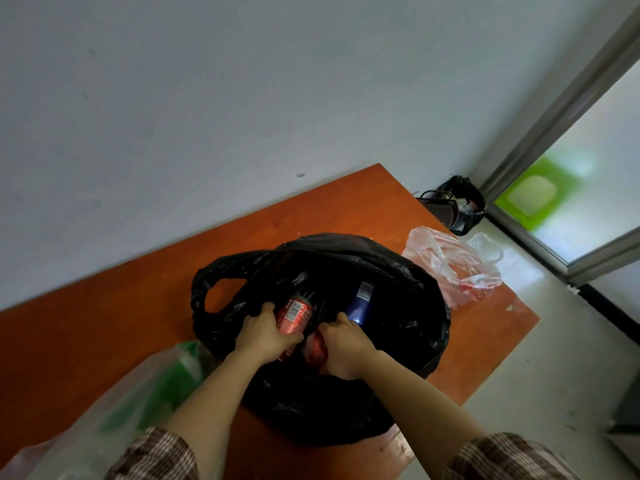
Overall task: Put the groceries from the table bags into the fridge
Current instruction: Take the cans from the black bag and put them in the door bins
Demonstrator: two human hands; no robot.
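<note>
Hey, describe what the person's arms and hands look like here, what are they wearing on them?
Both arms wear a brown-and-cream checked fabric: the left sleeve and right sleeve end around the elbow, leaving the forearms bare. The left hand and right hand are bare too: no gloves, and no watch, bracelet or ring shows from this view.

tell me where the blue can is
Head view, centre: the blue can lies inside the black bag, right of the red can, just beyond the right hand.
</note>
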